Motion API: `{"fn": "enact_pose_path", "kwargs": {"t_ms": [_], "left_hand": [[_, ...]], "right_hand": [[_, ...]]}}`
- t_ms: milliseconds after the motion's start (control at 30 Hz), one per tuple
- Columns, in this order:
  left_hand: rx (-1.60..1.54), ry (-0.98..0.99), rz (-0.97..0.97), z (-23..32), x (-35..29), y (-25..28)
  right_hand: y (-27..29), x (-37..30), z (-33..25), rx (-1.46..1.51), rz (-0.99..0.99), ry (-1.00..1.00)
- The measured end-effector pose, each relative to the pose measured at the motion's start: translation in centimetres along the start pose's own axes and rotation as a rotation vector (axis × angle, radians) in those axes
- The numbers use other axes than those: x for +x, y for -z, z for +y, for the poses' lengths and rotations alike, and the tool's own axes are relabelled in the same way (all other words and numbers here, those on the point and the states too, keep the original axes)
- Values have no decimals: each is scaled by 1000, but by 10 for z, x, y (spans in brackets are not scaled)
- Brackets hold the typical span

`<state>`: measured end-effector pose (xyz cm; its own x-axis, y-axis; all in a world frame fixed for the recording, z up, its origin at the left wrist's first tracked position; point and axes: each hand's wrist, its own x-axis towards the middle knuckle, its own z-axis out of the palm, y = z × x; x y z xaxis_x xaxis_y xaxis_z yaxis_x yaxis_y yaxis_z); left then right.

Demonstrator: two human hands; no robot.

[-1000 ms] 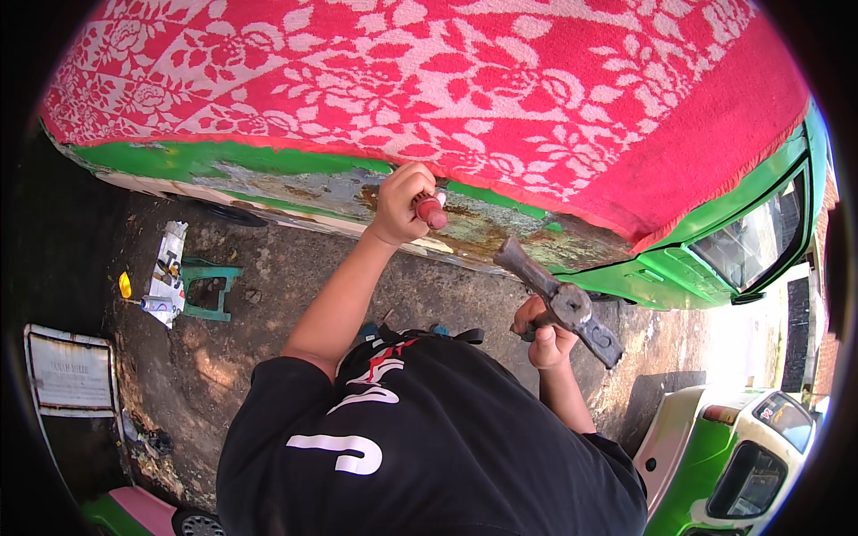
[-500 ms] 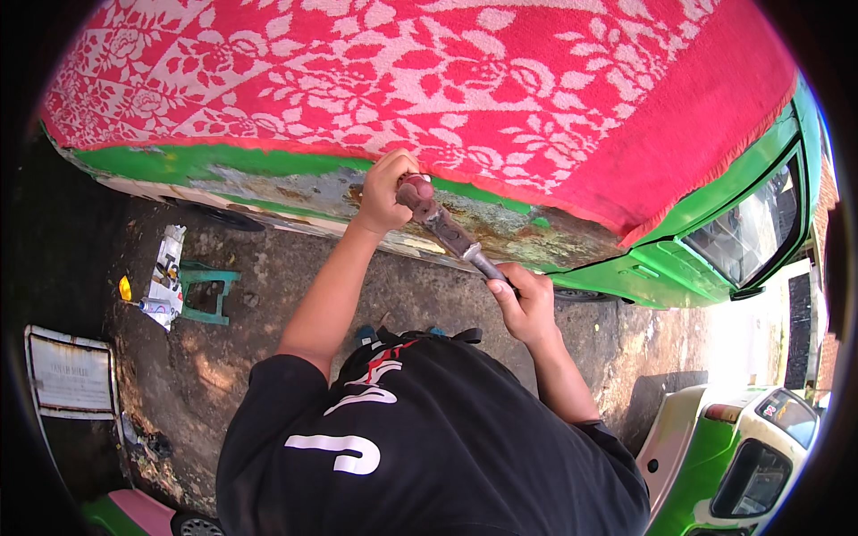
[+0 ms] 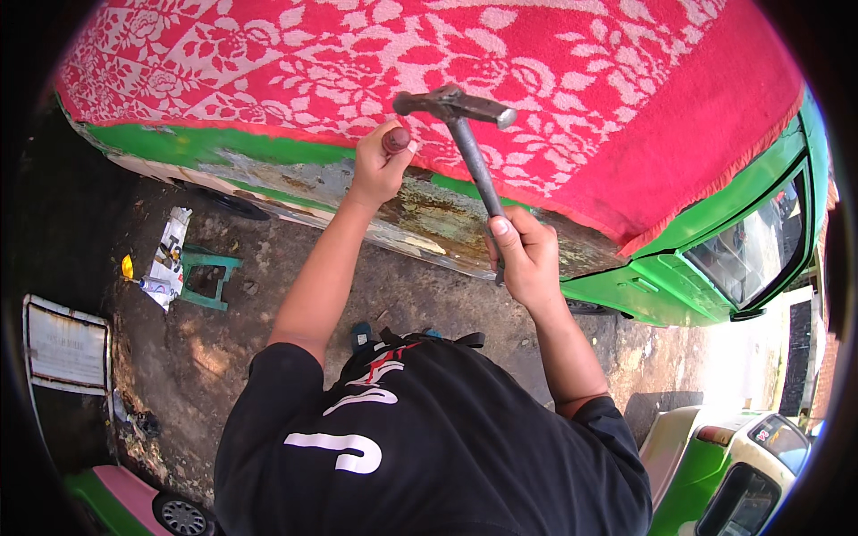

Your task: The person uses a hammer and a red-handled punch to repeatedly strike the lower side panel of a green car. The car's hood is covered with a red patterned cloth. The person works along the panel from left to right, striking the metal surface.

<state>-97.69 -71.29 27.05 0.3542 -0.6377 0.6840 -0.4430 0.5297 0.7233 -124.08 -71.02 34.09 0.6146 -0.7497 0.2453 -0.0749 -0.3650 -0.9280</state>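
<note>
My right hand [image 3: 529, 257] is wrapped round the grey metal shaft of a hammer [image 3: 474, 156]. The hammer is raised, and its dark head with a shiny face hangs over the patterned cloth, apart from my left hand. My left hand [image 3: 379, 171] grips a red-handled tool [image 3: 396, 139] whose rounded butt points up; the hand hides the rest of it. That hand is at the edge of the green vehicle [image 3: 241, 150], by a side panel [image 3: 438, 217] with bare, rusty, peeling paint. I cannot see where the tool's lower end touches.
A red and pink floral cloth [image 3: 626, 134] covers the vehicle's top. On the concrete at left stand a green plastic stool [image 3: 211, 277] and a silvery sheet [image 3: 170, 250]. A white framed panel [image 3: 67, 348] lies far left; another green-and-white vehicle [image 3: 733, 473] is at lower right.
My right hand has lifted the hammer up and away from the red-handled tool, its head swinging up over the cloth. My left hand has moved slightly left, still gripping the tool.
</note>
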Motion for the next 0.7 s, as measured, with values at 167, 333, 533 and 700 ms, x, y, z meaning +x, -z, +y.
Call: {"fn": "enact_pose_path", "kwargs": {"t_ms": [167, 333, 533, 700], "left_hand": [[-65, 3, -17, -1, 7, 4], [-154, 30, -17, -1, 4, 6], [-137, 75, -38, -1, 8, 12], [-209, 52, -29, 1, 12, 17]], "right_hand": [[1, 12, -3, -133, 16, 37], [-3, 14, 16, 32, 21, -34], [-3, 25, -2, -176, -85, -38], [-10, 21, -1, 113, -34, -37]]}}
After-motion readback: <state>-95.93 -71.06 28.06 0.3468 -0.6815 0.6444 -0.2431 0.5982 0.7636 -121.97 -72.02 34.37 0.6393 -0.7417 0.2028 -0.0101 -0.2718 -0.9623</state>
